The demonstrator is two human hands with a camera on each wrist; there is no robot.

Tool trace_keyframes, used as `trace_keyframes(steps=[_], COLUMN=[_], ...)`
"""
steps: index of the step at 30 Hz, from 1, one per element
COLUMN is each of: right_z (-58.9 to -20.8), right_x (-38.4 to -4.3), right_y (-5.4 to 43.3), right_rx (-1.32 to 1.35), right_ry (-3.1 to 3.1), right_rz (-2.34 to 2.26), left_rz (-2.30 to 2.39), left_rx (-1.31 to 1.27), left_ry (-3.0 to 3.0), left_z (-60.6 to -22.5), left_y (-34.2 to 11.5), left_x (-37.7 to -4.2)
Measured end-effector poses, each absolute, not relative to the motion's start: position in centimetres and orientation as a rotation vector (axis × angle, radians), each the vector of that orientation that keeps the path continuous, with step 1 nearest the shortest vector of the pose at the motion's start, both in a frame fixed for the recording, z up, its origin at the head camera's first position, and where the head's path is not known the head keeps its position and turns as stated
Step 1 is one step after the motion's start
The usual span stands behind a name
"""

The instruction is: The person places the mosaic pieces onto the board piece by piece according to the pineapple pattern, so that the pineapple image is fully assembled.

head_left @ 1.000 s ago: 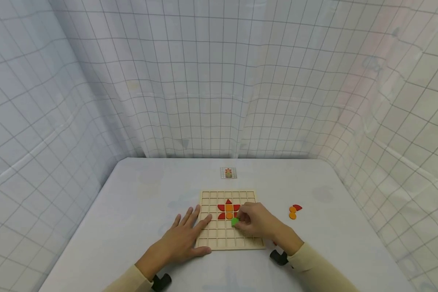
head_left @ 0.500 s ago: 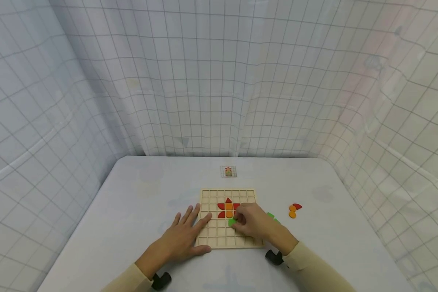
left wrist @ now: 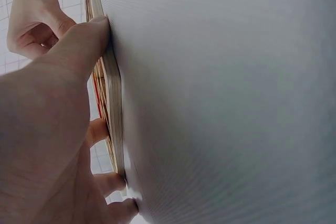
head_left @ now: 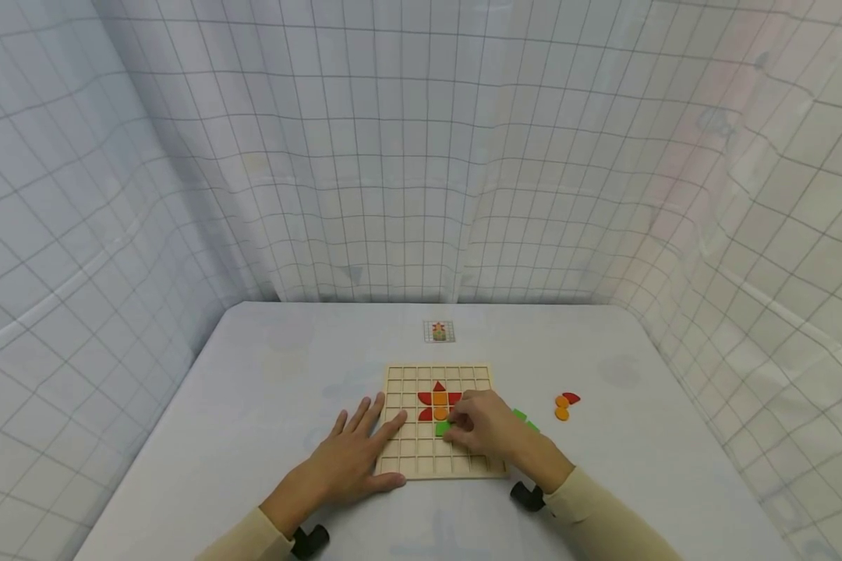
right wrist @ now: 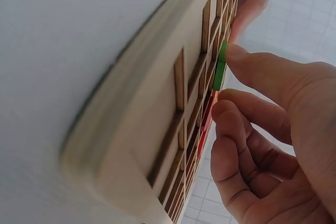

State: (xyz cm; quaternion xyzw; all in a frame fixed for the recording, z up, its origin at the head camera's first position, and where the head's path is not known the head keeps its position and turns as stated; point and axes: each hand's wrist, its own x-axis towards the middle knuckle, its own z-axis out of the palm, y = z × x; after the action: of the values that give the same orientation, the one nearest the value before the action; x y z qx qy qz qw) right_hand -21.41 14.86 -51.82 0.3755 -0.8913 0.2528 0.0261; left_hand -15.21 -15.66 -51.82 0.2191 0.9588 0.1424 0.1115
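Right hand (head_left: 489, 425) pinches the green tile (head_left: 442, 429) by its edges; likely light, stiff, smooth, so edge hold suits. Left hand (head_left: 351, 458), fingers spread, rests at the grid board (head_left: 424, 466).

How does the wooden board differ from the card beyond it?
The board is much larger than the card. The board lies nearer the camera; the card lies farther off. The board holds separate coloured pieces, whereas the card shows a coloured picture. Both are gridded.
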Motion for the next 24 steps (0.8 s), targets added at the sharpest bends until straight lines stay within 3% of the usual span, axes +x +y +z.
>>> trace_keyframes(steps=[24], right_z=[-52.9], right_x=[-21.8], right_y=[15.0], right_rx=[1.145], right_ry=[-2.737], right_rz=[0.854], left_rz=[0.405], left_rx=[0.647], left_ry=[2.823], left_z=[-52.6], left_y=[-15.7], left_x=[-15.3])
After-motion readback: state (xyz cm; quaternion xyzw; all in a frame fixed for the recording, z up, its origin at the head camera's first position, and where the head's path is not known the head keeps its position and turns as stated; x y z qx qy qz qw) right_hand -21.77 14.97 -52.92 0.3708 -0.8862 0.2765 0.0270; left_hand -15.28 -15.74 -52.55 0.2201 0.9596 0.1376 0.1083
